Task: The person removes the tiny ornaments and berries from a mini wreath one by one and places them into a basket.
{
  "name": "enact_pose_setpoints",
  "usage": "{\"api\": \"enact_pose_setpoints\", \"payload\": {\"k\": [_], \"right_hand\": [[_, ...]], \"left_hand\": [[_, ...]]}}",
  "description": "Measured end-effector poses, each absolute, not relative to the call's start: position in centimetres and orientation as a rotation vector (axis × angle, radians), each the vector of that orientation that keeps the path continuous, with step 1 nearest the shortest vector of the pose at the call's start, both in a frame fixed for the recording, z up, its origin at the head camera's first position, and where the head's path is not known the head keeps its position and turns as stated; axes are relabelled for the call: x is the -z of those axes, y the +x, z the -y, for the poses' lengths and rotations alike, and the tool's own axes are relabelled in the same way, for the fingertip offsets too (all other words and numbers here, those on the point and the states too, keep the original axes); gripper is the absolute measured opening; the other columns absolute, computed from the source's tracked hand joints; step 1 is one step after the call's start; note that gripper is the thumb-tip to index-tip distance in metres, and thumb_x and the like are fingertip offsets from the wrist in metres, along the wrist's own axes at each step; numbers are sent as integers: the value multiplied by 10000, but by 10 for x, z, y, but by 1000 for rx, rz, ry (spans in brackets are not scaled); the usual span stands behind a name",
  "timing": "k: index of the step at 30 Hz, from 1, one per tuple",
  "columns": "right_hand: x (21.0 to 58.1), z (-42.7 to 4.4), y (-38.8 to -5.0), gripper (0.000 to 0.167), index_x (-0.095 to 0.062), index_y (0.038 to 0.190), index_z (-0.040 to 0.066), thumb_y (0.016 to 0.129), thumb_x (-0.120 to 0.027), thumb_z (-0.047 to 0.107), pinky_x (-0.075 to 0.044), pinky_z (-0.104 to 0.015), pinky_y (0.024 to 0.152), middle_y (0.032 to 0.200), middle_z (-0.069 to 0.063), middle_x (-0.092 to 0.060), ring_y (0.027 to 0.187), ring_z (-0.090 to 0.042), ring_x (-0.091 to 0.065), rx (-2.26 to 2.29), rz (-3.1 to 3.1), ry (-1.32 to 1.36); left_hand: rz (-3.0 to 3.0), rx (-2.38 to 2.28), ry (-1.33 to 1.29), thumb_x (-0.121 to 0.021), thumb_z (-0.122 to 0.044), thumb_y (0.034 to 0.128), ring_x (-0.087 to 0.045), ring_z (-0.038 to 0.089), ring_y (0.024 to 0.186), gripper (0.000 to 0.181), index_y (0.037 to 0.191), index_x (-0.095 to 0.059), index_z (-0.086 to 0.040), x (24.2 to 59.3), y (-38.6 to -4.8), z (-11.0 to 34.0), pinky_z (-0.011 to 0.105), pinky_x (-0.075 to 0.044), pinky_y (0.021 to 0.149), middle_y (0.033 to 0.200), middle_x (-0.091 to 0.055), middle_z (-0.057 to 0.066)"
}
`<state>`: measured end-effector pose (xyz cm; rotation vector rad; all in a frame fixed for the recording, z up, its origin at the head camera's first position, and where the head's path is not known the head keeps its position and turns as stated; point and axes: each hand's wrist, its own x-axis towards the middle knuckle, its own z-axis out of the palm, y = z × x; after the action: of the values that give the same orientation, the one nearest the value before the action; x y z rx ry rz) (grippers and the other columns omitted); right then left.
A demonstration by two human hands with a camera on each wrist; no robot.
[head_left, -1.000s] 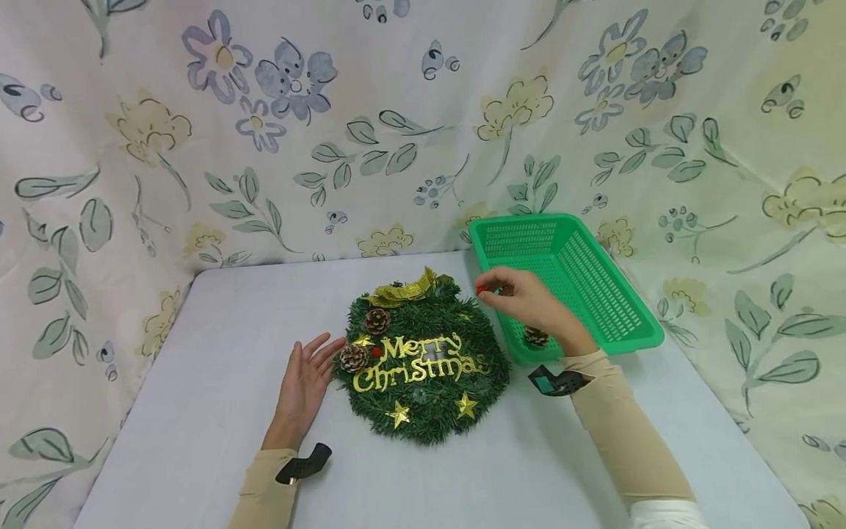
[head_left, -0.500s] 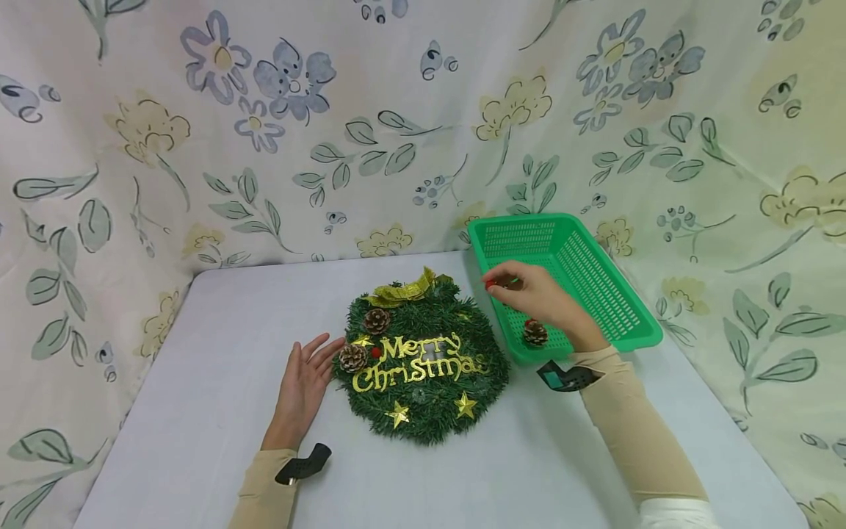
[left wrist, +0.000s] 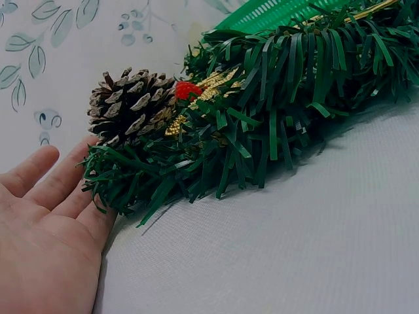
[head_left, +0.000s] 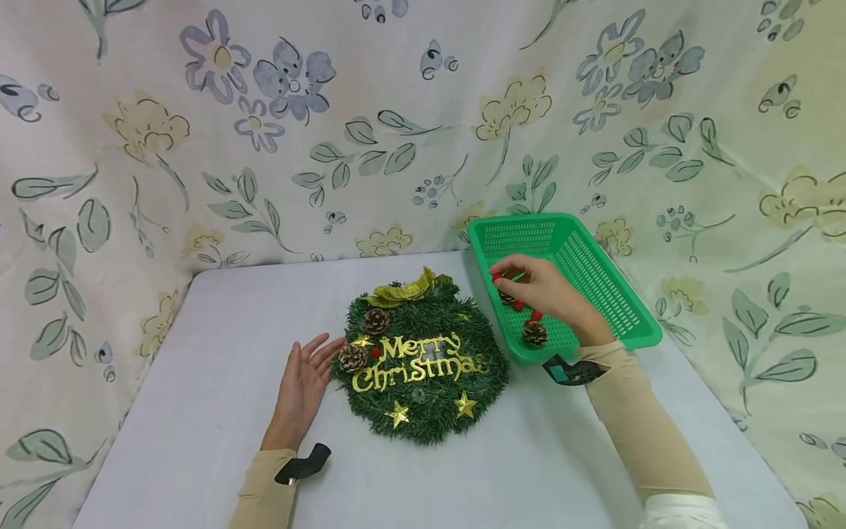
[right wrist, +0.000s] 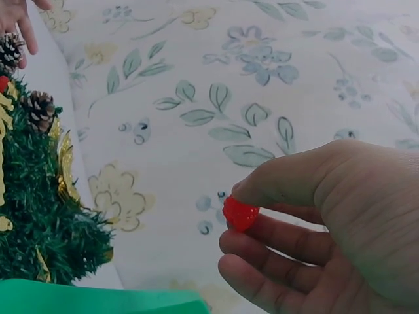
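Between thumb and fingers my right hand pinches a small red berry with a bumpy surface, above the left part of the green basket. Flat on the table lies a green wreath with gold "Merry Christmas" lettering, gold stars, a gold bow and two pine cones. My left hand lies palm up at the wreath's left edge, its straight fingers touching the greenery beside a pine cone. A red berry sits next to that cone.
Inside the basket, near its left wall, lie a pine cone and several red pieces, partly hidden by the right hand. A floral cloth hangs behind the white table.
My right hand has drawn back to the right, from the wreath's edge to over the basket, still pinching the red berry. The left hand and wreath have stayed in place.
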<state>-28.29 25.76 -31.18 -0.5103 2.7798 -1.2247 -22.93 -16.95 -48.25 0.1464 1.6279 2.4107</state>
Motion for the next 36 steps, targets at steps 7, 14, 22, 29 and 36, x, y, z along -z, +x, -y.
{"api": "enact_pose_setpoints", "payload": {"k": [7,14,22,29,36], "right_hand": [[310,-263,-288,235,-679,1237,151,1035,-603,243,-543,-376,790,1207,-98,-686,1008,-293,-679,1198,-2796,-492],[309,-269,-293,257,-680,1242,141,1036,-599,273,-544,-351,785,1214,-105,-686,1037,-317,-662,1206,-2810,-457],[307,-272,-297,267,-674,1244,143,1037,-597,293,-553,-370,765,1218,-103,-679,1010,-275,-650,1229,-2822,-429],[307,-276,-301,287,-672,1258,127,1039,-600,297,-550,-312,780,1228,-112,-677,1045,-277,-629,1283,-2810,-430],[307,-280,-305,308,-660,1273,117,1040,-599,309,-540,-339,813,1243,-124,-666,1073,-256,-614,1292,-2809,-408]], "left_hand": [[-1631,-2419,175,-98,-589,1078,-285,183,1541,773,1619,-112,-37,483,-230,170,164,-341,1140,1649,-270,236],[-1630,-2411,151,-102,-605,1072,-293,165,1535,780,1621,-119,-51,483,-230,170,328,-195,1274,1650,-281,219],[-1624,-2414,150,-105,-608,1072,-326,142,1511,778,1622,-121,-59,482,-230,170,330,-199,1269,1650,-278,219],[-1628,-2415,141,-108,-607,1073,-344,135,1496,774,1622,-126,-61,483,-230,170,268,-260,1222,1647,-287,216],[-1624,-2418,148,-107,-604,1074,-303,169,1524,774,1622,-120,-57,483,-229,170,476,-60,1298,1647,-280,225]]}}
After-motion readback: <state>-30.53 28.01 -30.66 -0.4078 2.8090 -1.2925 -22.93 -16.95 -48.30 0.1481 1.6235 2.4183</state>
